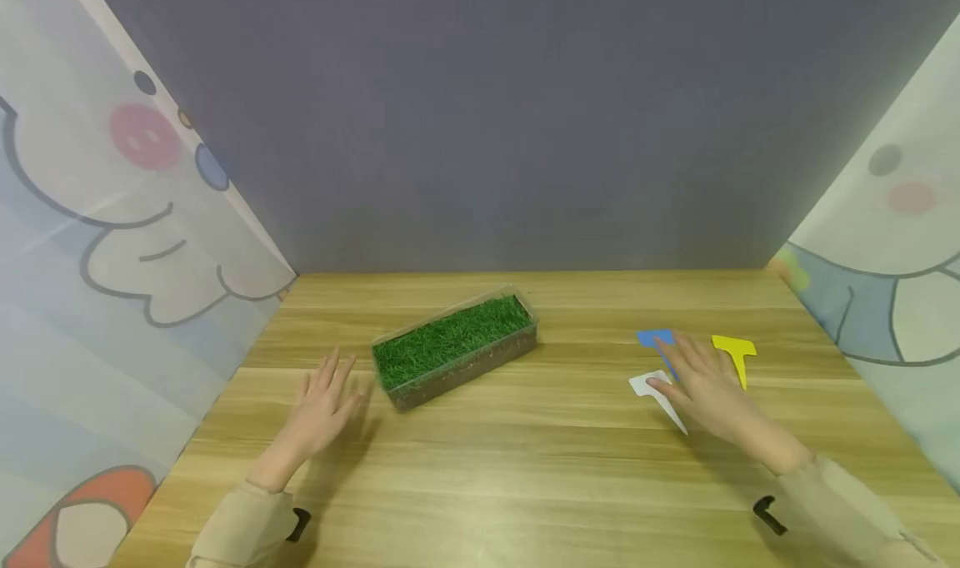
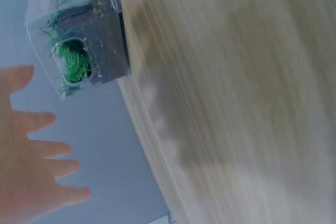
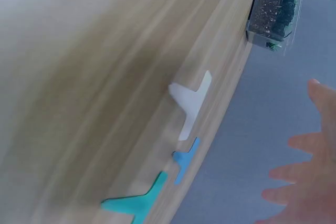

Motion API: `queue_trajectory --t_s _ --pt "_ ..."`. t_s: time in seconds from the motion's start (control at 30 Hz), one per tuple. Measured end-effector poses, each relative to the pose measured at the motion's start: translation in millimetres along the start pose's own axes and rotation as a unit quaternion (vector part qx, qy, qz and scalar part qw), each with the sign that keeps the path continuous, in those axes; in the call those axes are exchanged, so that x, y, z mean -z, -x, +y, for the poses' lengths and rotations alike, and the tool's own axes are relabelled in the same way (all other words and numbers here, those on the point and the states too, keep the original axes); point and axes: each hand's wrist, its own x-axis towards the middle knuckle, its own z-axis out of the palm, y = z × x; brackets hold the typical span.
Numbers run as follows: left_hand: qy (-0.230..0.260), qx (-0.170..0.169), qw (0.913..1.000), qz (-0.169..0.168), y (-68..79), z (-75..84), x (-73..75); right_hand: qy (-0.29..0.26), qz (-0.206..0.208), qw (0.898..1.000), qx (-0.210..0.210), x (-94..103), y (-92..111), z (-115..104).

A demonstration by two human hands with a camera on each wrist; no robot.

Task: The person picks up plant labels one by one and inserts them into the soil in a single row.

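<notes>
Two hands of mine are out over the wooden table [image 1: 487, 476], both with fingers loose and spread, grasping nothing. My left hand [image 1: 318, 410] hangs just beside the near left end of a clear box [image 1: 465, 369], apart from it. That box stands left of the table's middle, set at a slant with its right end farther from me; green grass [image 1: 450, 339] fills its top, and a brown, speckled layer shows through the wall below.

My right hand [image 1: 705, 389] hovers above some flat T-shaped tags lying on the right part of the table. The white tag [image 3: 190, 103] lies nearest me, partly behind my thumb; the blue tag [image 1: 654, 337] lies just beyond, partly covered by my fingers; the yellow tag [image 1: 735, 347] lies to the right of my hand. My right wrist view also shows a teal tag [image 3: 144, 203] near the blue one.

Beyond the table rises a plain grey wall [image 1: 480, 135], with cartoon-printed panels [image 1: 60, 260] on either side.
</notes>
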Motion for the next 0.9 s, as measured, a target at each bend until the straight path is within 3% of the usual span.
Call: queue_trajectory --t_s 0.17,0.27,0.47,0.7,0.8,0.9 --pt "0.079 0.026 0.9965 -0.002 -3.8 6.3 -1.4 -0.035 -0.049 0.998 -0.006 3.6 -14 -5" --pt "0.153 0.066 0.9857 -0.027 -4.8 9.8 0.0 -0.054 -0.078 0.995 -0.012 4.1 -25 -9" --pt "0.295 0.137 0.9442 -0.050 -7.3 16.3 3.6 -0.053 -0.083 0.995 0.016 -1.8 -54 -19" --pt "0.411 0.196 0.8895 -0.035 -11.1 24.2 0.3 -0.097 -0.108 0.989 0.027 -11.4 -93 -28" --pt "0.435 0.203 0.8768 -0.028 -12.7 26.8 -1.9 -0.120 -0.127 0.984 0.015 -16.2 -108 -32" --pt "0.444 0.205 0.8717 -0.028 -13.9 28.0 -4.1 -0.139 -0.140 0.980 0.006 -21.9 -120 -37"
